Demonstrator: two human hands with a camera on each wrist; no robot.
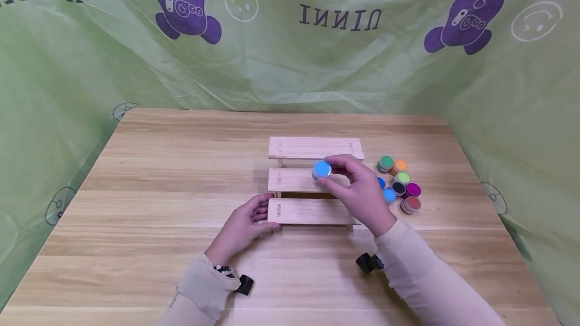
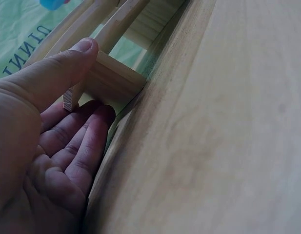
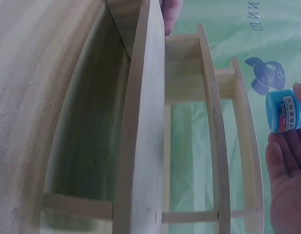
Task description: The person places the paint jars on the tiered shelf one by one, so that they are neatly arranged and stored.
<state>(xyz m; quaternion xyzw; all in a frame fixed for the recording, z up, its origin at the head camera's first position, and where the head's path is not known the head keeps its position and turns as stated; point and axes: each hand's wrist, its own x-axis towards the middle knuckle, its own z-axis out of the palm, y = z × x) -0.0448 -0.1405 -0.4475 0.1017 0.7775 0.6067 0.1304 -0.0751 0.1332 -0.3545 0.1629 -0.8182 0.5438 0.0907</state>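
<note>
A light wooden three-step rack [image 1: 312, 211] stands on the table. My left hand [image 1: 243, 225] grips the left end of its lowest step, the thumb at the front edge and the fingers curled behind, as the left wrist view [image 2: 57, 141] shows up close. Between thumb and fingers, my right hand [image 1: 362, 192] pinches a small light-blue paint jar [image 1: 322, 169] over the middle step. In the right wrist view the jar [image 3: 283, 111] has a printed label and is held off to the side of the steps.
Right of the rack, several small paint jars stand grouped: green [image 1: 385, 164], orange [image 1: 400, 166], light green [image 1: 402, 179], black [image 1: 399, 188], purple [image 1: 413, 190], brown-red [image 1: 410, 205] and blue ones [image 1: 388, 195]. A green printed cloth [image 1: 272, 74] hangs behind the wooden table [image 1: 158, 190].
</note>
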